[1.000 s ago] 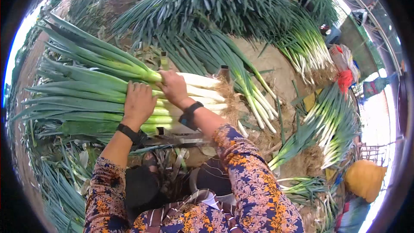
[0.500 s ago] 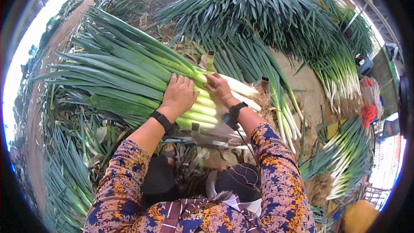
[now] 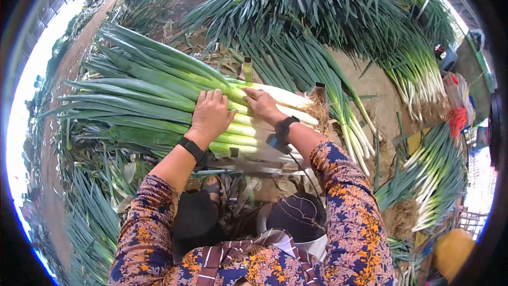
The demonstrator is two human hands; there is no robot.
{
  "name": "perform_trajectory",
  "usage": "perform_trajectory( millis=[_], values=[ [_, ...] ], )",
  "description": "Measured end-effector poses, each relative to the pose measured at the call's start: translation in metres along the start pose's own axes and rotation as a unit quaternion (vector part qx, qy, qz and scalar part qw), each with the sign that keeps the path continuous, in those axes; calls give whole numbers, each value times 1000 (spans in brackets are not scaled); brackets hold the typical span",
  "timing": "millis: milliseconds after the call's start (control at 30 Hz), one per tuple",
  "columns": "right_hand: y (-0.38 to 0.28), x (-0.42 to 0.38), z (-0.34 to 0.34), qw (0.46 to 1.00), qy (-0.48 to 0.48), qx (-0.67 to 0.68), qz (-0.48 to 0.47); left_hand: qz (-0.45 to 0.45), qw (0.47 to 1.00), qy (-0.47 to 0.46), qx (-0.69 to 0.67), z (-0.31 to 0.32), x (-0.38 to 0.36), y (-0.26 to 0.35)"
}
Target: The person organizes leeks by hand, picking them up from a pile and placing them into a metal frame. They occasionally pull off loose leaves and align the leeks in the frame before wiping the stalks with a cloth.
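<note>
A thick bunch of long green onions [image 3: 153, 92] lies across a low metal rack, leaves to the left and white root ends to the right. My left hand [image 3: 211, 115] is closed over the stalks where green turns pale, fingers curled among them. Just right of it, my right hand [image 3: 262, 107] grips the upper pale stalks, its fingertips bent round them. Short upright metal posts stand around the bunch: a back left post [image 3: 247, 68], a back right post [image 3: 319, 89] and a front post [image 3: 234, 152]. My fingers partly hide the stalks beneath.
Behind the rack lies a long heap of green onions [image 3: 317, 8]. Loose onions [image 3: 352, 137] rest on the ground to the right, near another pile [image 3: 434, 175]. More leaves [image 3: 87, 222] cover the lower left. A yellow object [image 3: 454, 254] sits at the lower right.
The view has shifted slightly, so the rack and bunch appear a little further left. Both hands stay on the stalks, with only small finger movement.
</note>
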State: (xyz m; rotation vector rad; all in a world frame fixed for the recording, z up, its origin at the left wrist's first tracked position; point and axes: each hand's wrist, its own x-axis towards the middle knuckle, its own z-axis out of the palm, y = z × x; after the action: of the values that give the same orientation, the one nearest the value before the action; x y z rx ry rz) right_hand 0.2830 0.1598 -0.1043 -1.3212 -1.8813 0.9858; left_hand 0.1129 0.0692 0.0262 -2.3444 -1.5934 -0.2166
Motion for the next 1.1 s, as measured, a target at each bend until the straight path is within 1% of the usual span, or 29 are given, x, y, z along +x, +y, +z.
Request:
perform_trajectory(
  millis=[100, 200, 233, 267, 333, 400, 433, 533, 567, 600, 667, 700, 800, 833, 867, 933, 967, 1033, 1100],
  values=[
    [-10, -13, -6, 999, 27, -13, -23, -15, 997, -69, -20, -9, 2, 0],
    [-12, -15, -9, 1000, 22, -10, -14, -12, 990, -52, -133, -4, 13, -18],
    [-13, -14, -10, 1000, 25, -6, -17, -10, 987, -41, -153, -9, 23, -27],
    [-13, -14, -10, 1000, 25, -1, -19, 25, 997, -28, -74, -13, 34, -36],
    [-15, -18, -7, 1000, 22, 8, -15, 98, 992, -9, 81, -32, 56, -50],
    [-17, -19, -11, 1000, 18, 10, -11, 85, 991, -57, 88, -9, 64, -80],
    [-15, -18, -10, 1000, 21, 3, -18, 79, 990, -79, 92, -8, 66, -85],
    [-14, -18, -6, 999, 28, -4, -35, -11, 975, -217, 43, -16, 58, -80],
    [-13, -19, -6, 999, 29, -1, -39, -19, 981, -192, 29, -8, 53, -83],
    [-15, -21, -10, 999, 30, 0, -43, -23, 980, -196, 28, -9, 50, -81],
    [-14, -27, -23, 994, -11, -107, -1, -31, 979, -201, 25, -11, 48, -78],
    [-12, -34, -28, 987, -33, -158, 24, -28, 981, -189, 26, -10, 46, -77],
    [8, -72, -59, 958, -47, -283, 18, -26, 982, -183, 29, -9, 42, -76],
    [24, -92, -68, 955, -26, -294, -10, -31, 980, -197, 28, -13, 42, -72],
    [8, -105, -84, 969, -5, -243, 47, -34, 979, -200, 30, -13, 42, -70],
    [17, -107, -85, 970, 10, -241, 24, -38, 977, -205, 37, -15, 42, -67],
    [19, -108, -83, 967, 16, -250, 35, -49, 971, -228, 45, -17, 44, -63],
    [9, -110, -81, 959, 27, -274, 61, -51, 973, -214, 64, -12, 42, -57],
    [10, -114, -76, 958, 40, -281, 51, -61, 973, -215, 64, -16, 39, -51]
  ],
)
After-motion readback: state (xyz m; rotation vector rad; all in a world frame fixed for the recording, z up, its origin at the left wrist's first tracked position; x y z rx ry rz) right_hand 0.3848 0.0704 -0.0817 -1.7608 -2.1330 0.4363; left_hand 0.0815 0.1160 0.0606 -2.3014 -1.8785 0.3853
